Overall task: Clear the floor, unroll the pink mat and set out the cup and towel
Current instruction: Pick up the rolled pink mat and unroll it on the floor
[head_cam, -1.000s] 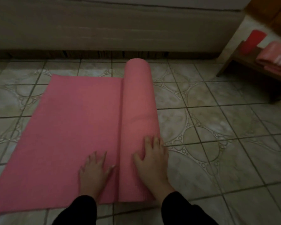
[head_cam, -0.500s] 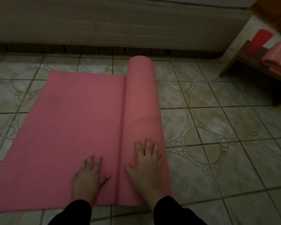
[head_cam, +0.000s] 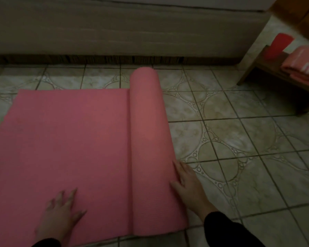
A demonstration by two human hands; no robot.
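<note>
The pink mat (head_cam: 70, 139) lies partly unrolled on the tiled floor, its flat part on the left and its rolled part (head_cam: 148, 131) standing as a thick tube to the right. My left hand (head_cam: 61, 214) rests flat on the unrolled part near the front edge, fingers spread. My right hand (head_cam: 187, 184) touches the right side of the roll low down, fingers straight. A red cup (head_cam: 278, 45) and a folded pink towel (head_cam: 303, 68) sit on a low wooden bench (head_cam: 264, 68) at the far right.
A bed base or sofa front (head_cam: 114, 29) runs along the back, close behind the mat's far end. Patterned floor tiles (head_cam: 248, 148) spread to the right of the roll, up to the bench leg.
The roll has travelled right, leaving more mat flat. My right hand slid from the top of the roll to its right side. My left hand now lies farther from the roll.
</note>
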